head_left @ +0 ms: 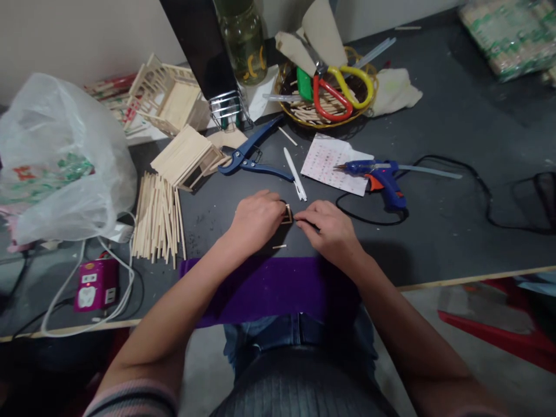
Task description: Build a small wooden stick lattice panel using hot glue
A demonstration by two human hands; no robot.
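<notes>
My left hand [257,219] is curled over a small wooden stick frame [287,215] on the dark table [456,220], fingers wrapped on its left side. From the right, my right hand [329,227] pinches the same small frame with thumb and fingertips pressed together. Both hands meet just above a purple cloth [269,289] at the table's near edge. A short loose stick piece [279,247] lies just below the hands. Most of the frame is hidden by my fingers.
A blue glue gun [382,176] with a black cord, white pen [295,174], blue cutter [252,156], bundle of sticks [158,217], stick models [186,156], basket with scissors [334,87], glass jar [243,37], plastic bag [56,156] and pink power strip [93,285] surround them.
</notes>
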